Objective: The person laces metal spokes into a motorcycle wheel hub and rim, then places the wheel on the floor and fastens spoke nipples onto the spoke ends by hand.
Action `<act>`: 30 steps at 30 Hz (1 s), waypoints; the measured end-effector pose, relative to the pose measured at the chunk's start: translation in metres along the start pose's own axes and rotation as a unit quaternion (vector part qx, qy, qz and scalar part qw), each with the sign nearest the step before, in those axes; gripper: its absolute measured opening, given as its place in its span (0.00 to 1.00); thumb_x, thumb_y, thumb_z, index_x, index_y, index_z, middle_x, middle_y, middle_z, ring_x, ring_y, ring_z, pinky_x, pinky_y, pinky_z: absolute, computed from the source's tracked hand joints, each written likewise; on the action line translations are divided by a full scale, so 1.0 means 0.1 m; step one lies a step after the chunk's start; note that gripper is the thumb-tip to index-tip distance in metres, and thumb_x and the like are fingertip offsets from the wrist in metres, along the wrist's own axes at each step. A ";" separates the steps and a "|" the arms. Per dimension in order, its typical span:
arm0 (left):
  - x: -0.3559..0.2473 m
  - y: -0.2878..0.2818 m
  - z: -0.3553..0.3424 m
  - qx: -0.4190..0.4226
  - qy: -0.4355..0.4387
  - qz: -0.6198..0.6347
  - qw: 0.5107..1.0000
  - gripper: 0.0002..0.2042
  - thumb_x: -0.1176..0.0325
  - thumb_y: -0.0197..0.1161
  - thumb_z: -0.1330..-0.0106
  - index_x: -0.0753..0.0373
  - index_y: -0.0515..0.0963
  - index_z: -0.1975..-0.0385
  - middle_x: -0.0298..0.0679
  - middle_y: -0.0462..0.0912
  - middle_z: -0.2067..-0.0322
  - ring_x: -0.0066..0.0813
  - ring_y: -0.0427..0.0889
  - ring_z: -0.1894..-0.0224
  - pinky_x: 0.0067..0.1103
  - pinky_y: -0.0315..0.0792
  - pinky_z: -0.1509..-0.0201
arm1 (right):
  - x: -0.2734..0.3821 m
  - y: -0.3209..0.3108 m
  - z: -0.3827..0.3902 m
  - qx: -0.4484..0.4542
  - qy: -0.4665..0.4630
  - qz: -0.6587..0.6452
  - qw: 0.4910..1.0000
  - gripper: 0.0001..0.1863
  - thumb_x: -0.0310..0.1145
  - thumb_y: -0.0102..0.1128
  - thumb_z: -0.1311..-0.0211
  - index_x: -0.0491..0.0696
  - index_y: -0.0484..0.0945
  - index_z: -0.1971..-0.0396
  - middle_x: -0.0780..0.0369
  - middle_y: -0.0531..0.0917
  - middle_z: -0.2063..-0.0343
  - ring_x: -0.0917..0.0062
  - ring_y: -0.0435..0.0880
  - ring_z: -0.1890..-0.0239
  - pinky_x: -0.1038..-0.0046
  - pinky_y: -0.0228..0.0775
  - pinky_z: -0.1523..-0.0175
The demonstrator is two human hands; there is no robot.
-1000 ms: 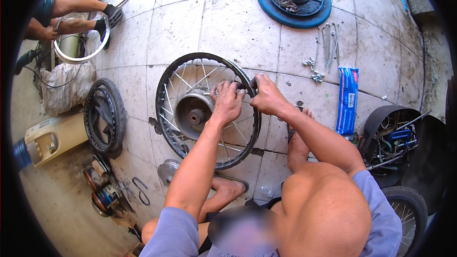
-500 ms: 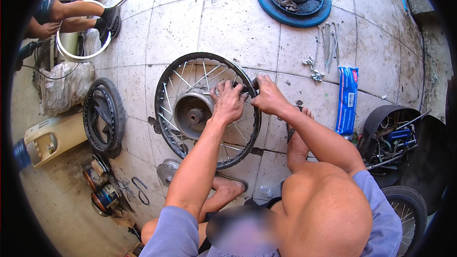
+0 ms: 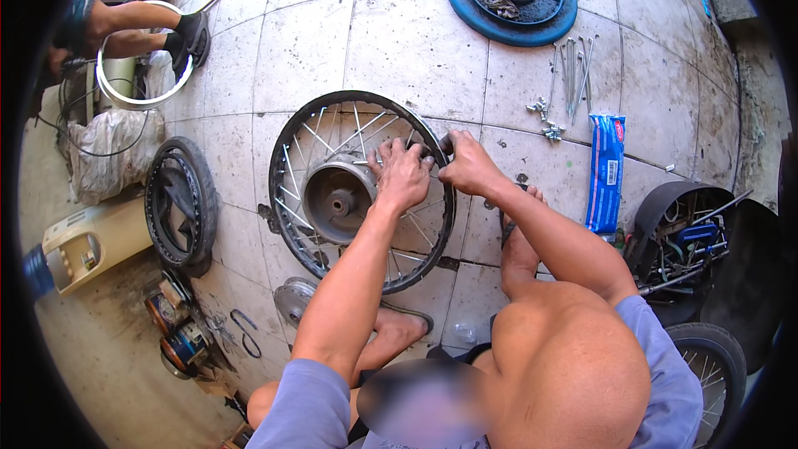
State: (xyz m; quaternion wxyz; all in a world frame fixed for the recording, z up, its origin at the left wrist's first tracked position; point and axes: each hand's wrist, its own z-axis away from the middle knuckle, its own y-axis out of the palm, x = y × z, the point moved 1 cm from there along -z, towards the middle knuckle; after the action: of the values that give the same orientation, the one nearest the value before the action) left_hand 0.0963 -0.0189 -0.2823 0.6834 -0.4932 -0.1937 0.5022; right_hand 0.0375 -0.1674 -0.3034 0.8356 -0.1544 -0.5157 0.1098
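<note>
A black wheel rim (image 3: 287,137) lies on the tiled floor in front of me, laced with silver spokes (image 3: 360,126) around a grey drum hub (image 3: 339,199). My left hand (image 3: 403,175) reaches over the hub's right side, fingers bent among the spokes near the rim. Its thumb and forefinger seem to close on a spoke, partly hidden by the hand. At the rim's right outer edge, my right hand (image 3: 470,166) has its fingers curled together against the rim. Whatever small piece sits between those fingertips is hidden.
Loose spokes (image 3: 573,75) and small metal fittings (image 3: 549,120) lie right, near a blue packet (image 3: 606,173) and a tool container (image 3: 686,237). A blue round stand base (image 3: 465,4) is beyond. Left are a tyre (image 3: 205,199) and another person's legs (image 3: 137,25). A metal disc (image 3: 291,301) lies nearby.
My hands stay at almost the same places on the wheel, with only slight finger shifts. At the far left, the other person's hand has moved.
</note>
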 end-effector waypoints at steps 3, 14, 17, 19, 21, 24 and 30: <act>-0.04 -0.04 0.00 0.034 -0.018 -0.010 0.999 0.16 0.55 0.54 0.30 0.60 0.80 0.55 0.51 0.70 0.47 0.51 0.59 0.34 0.52 0.42 0.30 | 0.01 -0.03 0.00 0.009 0.002 -0.008 1.000 0.20 0.27 0.64 0.57 0.37 0.74 0.60 0.45 0.75 0.59 0.49 0.77 0.53 0.59 0.71 0.45; 0.20 -0.05 0.10 -0.071 0.099 0.070 0.990 0.12 0.59 0.59 0.33 0.61 0.79 0.58 0.45 0.72 0.53 0.46 0.64 0.41 0.43 0.47 0.35 | 0.23 -0.05 0.13 0.007 -0.006 -0.024 1.000 0.19 0.27 0.62 0.55 0.38 0.73 0.61 0.46 0.75 0.59 0.50 0.76 0.53 0.59 0.71 0.45; 0.20 -0.07 0.12 -0.076 0.131 0.093 0.984 0.12 0.60 0.61 0.34 0.61 0.77 0.57 0.45 0.72 0.53 0.46 0.64 0.42 0.41 0.47 0.35 | 0.21 -0.07 0.14 0.002 0.000 -0.025 1.000 0.19 0.27 0.62 0.55 0.38 0.73 0.61 0.47 0.75 0.59 0.50 0.76 0.53 0.59 0.70 0.46; 0.18 -0.07 0.11 -0.064 0.117 0.069 0.989 0.12 0.60 0.61 0.35 0.61 0.77 0.58 0.46 0.71 0.52 0.47 0.63 0.41 0.42 0.47 0.35 | 0.22 -0.07 0.14 0.005 0.013 -0.029 0.999 0.19 0.28 0.63 0.55 0.38 0.73 0.60 0.47 0.75 0.59 0.51 0.76 0.53 0.59 0.71 0.45; 0.17 -0.07 0.11 -0.051 0.104 0.046 0.992 0.13 0.60 0.61 0.35 0.61 0.77 0.58 0.46 0.71 0.52 0.47 0.63 0.41 0.42 0.47 0.35 | 0.25 -0.09 0.14 0.009 0.015 -0.031 0.999 0.19 0.28 0.63 0.55 0.38 0.73 0.60 0.46 0.75 0.59 0.50 0.76 0.53 0.59 0.71 0.45; 0.15 -0.08 0.11 -0.059 0.107 0.035 0.992 0.12 0.59 0.60 0.34 0.61 0.78 0.59 0.47 0.70 0.51 0.48 0.62 0.40 0.43 0.47 0.35 | 0.22 -0.08 0.11 0.014 0.017 -0.026 0.999 0.20 0.27 0.63 0.55 0.38 0.73 0.60 0.46 0.75 0.59 0.50 0.76 0.52 0.59 0.71 0.45; 0.01 -0.01 0.06 -0.077 0.063 -0.009 0.995 0.14 0.57 0.56 0.32 0.61 0.81 0.64 0.48 0.73 0.53 0.50 0.64 0.41 0.46 0.48 0.36 | 0.12 -0.07 0.11 0.004 0.012 -0.019 1.000 0.18 0.27 0.62 0.54 0.38 0.73 0.61 0.45 0.75 0.60 0.49 0.77 0.53 0.58 0.71 0.46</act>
State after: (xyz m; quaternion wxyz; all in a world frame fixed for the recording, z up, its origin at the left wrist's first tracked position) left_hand 0.0924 -0.0149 -0.2794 0.6589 -0.5730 -0.1929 0.4475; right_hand 0.0334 -0.1677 -0.2862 0.8441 -0.1426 -0.5082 0.0942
